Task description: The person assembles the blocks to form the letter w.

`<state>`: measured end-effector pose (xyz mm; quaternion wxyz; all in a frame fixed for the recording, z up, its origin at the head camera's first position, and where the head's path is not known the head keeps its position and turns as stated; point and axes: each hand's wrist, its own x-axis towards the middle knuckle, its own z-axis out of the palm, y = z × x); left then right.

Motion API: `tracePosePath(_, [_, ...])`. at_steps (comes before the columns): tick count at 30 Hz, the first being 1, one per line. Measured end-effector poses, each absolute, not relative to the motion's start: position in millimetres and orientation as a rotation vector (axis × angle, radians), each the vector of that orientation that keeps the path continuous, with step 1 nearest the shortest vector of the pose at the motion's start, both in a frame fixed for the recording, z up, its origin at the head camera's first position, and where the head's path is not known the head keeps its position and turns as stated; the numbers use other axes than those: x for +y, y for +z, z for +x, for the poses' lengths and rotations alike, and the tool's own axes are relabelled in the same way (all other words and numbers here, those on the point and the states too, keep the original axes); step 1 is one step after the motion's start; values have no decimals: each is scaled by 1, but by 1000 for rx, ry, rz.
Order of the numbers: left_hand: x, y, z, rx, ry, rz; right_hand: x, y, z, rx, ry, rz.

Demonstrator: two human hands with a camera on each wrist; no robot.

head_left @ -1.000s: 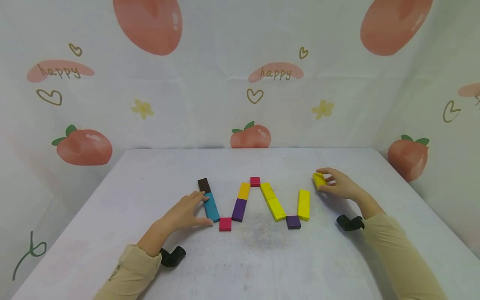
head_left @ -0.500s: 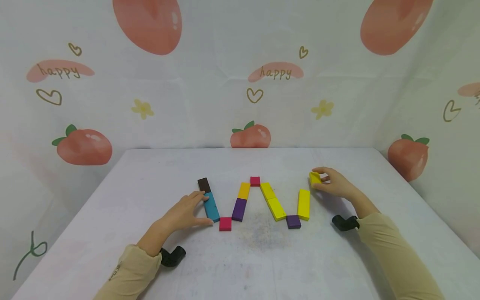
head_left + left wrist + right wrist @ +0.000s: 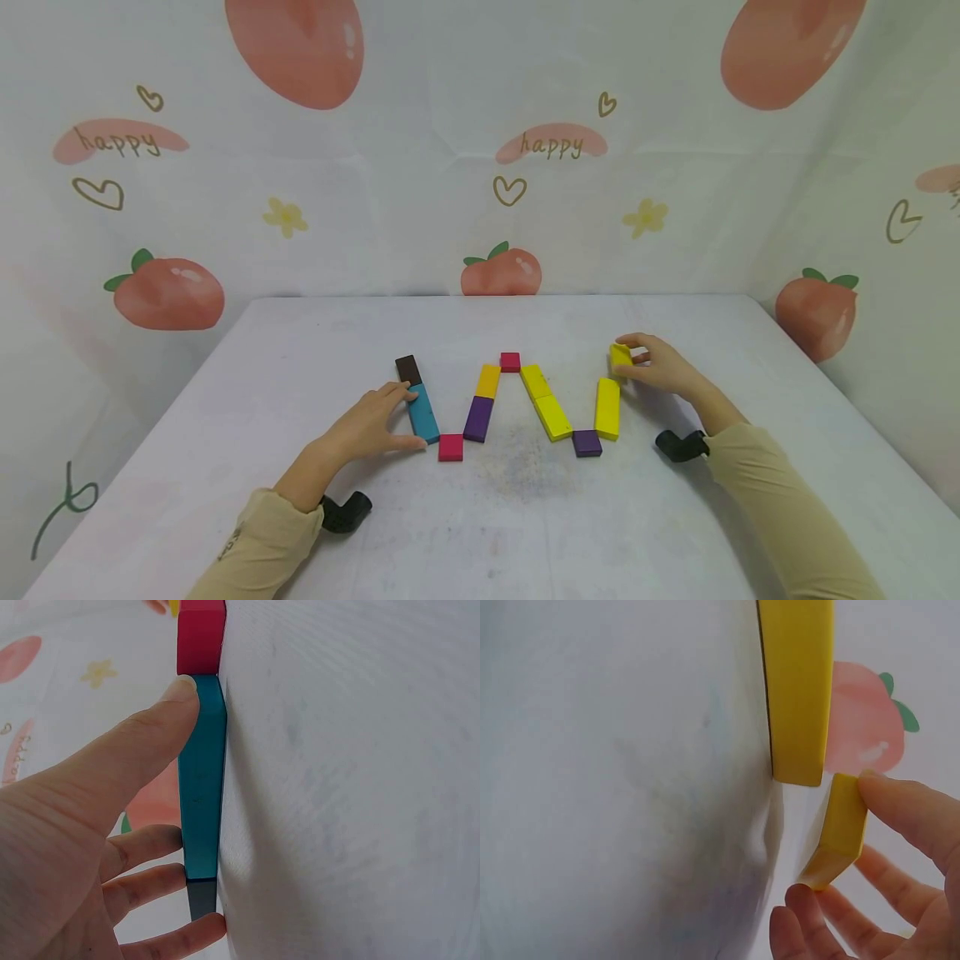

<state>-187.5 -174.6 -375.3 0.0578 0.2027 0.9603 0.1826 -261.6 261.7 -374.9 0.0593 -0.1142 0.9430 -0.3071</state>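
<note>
My right hand (image 3: pixel 663 365) pinches a short yellow block (image 3: pixel 619 356) between thumb and fingers. In the right wrist view, that held block (image 3: pixel 842 825) is tilted and close to the end of a longer yellow block (image 3: pixel 796 697) lying on the table. The fingers of my left hand (image 3: pixel 363 427) are spread along a blue block (image 3: pixel 424 415). Seen from the left wrist, the thumb (image 3: pixel 146 739) lies against the end of the blue block near a red block (image 3: pixel 201 637), and the fingertips touch its side and reach a dark brown block (image 3: pixel 407 369).
The blocks form a zigzag on the white table (image 3: pixel 480 533): a red square (image 3: pixel 450 448), a purple block (image 3: pixel 478 419), an orange block (image 3: pixel 488 382), another red block (image 3: pixel 510 362), yellow blocks (image 3: pixel 551 417) and a purple square (image 3: pixel 587 443). A printed curtain (image 3: pixel 420 167) hangs behind.
My right hand has moved left with the short yellow block, to just beyond the far end of the longer yellow block. My left hand has stayed at the blue block.
</note>
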Motion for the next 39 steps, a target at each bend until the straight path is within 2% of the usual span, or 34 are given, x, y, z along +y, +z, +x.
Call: tracePosePath(39, [-173,-373,-186,2905,552,583,244,-372,-265,2813,-847,-304])
